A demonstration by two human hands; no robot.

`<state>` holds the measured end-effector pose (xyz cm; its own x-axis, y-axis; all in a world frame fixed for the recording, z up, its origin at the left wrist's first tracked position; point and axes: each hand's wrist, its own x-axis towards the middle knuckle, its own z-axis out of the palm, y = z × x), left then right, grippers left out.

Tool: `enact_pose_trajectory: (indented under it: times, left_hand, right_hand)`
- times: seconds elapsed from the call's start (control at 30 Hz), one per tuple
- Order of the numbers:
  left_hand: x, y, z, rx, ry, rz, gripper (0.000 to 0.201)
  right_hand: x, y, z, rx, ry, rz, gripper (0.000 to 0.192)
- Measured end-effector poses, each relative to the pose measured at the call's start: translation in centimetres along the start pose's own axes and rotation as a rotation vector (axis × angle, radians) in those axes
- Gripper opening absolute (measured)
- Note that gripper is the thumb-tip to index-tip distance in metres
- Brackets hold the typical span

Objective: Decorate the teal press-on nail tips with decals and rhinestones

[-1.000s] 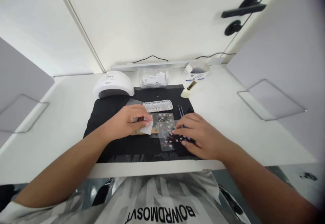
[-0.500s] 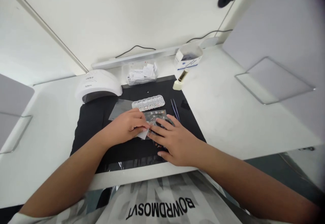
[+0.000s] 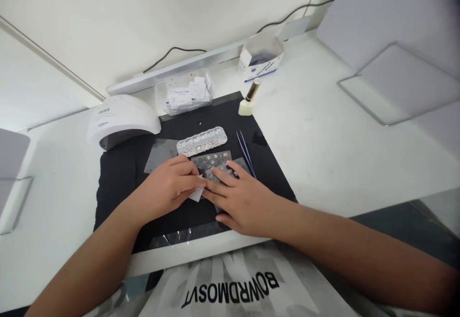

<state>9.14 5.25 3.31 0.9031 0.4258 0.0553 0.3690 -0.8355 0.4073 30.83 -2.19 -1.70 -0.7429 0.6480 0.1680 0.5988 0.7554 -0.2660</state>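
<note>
My left hand (image 3: 168,187) is closed, with a small white wipe (image 3: 196,195) pinched between thumb and fingers. The wipe is at the tip of one finger of my right hand (image 3: 242,197). That hand lies palm down with its fingers spread, over clear sticker sheets (image 3: 210,158) that carry small coloured designs. Just beyond the hands lies a clear compartment case (image 3: 201,141) of small shiny gems. Blue tweezers (image 3: 246,153) rest to the right of the sheets. A plain translucent sheet (image 3: 160,154) is partly behind my left hand.
A white nail lamp (image 3: 124,115) stands at the back left. Beside it are a clear bin of wipe packets (image 3: 185,97), an open alcohol pad box (image 3: 261,60) and a pale yellow polish bottle (image 3: 247,103). A black mat (image 3: 268,175) covers the table's middle.
The view has shifted a little, so the things at the back sit further left. My left hand keeps the wipe at the right hand's fingertip; the right hand stays spread.
</note>
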Motion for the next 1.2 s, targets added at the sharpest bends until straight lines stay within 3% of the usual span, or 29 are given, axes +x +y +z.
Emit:
enact_pose_trajectory:
  times: [0.37,0.73,1.2]
  left_hand:
    - [-0.36,0.21,-0.55,-0.108,0.098,0.045,0.011]
    - [-0.02,-0.41,0.04,0.012,0.002,0.031,0.019]
    - [-0.09,-0.05,0.16,0.076,0.039,0.099,0.016]
  right_hand:
    - [0.01,0.06,0.16,0.008,-0.011,0.004,0.055]
    - [-0.02,0.01,0.17,-0.014,-0.002,-0.001,0.052]
    - [-0.02,0.02,0.28,-0.027,0.005,-0.001,0.053]
